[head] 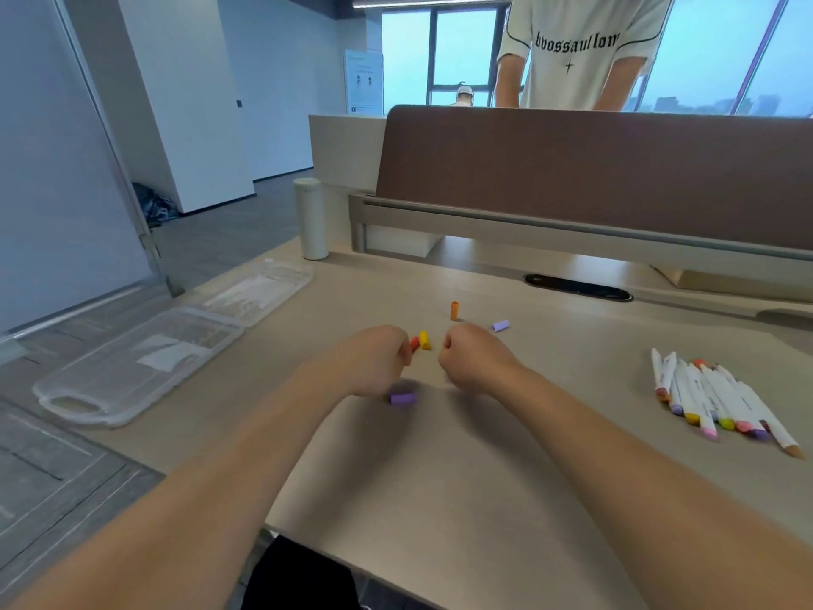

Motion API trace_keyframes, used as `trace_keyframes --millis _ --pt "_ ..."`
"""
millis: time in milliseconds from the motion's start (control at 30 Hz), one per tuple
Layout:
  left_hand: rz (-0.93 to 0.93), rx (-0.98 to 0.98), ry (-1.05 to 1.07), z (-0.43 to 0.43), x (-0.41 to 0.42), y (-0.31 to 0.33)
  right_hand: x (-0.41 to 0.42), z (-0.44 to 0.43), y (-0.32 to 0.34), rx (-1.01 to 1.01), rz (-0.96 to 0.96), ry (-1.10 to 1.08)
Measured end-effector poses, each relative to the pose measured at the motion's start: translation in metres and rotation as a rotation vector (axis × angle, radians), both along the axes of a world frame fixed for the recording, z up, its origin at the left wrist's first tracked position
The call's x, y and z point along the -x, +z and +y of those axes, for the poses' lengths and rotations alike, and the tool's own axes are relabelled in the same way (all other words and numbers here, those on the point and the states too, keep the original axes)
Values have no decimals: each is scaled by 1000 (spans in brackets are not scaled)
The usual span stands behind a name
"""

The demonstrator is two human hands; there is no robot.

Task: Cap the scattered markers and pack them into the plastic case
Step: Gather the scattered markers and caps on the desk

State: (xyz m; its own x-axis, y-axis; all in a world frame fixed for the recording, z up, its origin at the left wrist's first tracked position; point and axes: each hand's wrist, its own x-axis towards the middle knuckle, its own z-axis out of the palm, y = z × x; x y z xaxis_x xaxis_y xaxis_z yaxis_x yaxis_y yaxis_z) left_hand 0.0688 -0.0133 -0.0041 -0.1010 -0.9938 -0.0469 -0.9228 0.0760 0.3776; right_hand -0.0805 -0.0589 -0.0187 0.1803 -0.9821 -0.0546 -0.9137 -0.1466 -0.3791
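Markers point(712, 398) lie bunched at three o'clock, plastic case point(136, 358) open at nine. I'm gathering caps: left hand point(374, 358) seemingly pinches the red cap point(415, 343); right hand point(470, 361) curled, contents hidden. Next: match colours.

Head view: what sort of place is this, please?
Most likely an open-plan office: a desk with a brown divider screen and a cable slot, and tall windows behind it.
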Motion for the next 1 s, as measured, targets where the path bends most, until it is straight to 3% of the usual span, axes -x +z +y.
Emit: trace_keyframes --millis 400,633,867,1000 --pt "-109 -107 -119 2 -5 -14 -8 -11 -8 132 32 -8" --pt "-127 -74 -101 -7 -2 -15 6 -19 -16 160 7 -140" --pt "29 98 -1 -24 -4 -23 -5 -33 -3 -67 71 -170" --pt "174 216 55 -36 -5 -28 -11 -38 -8 -59 175 -127"
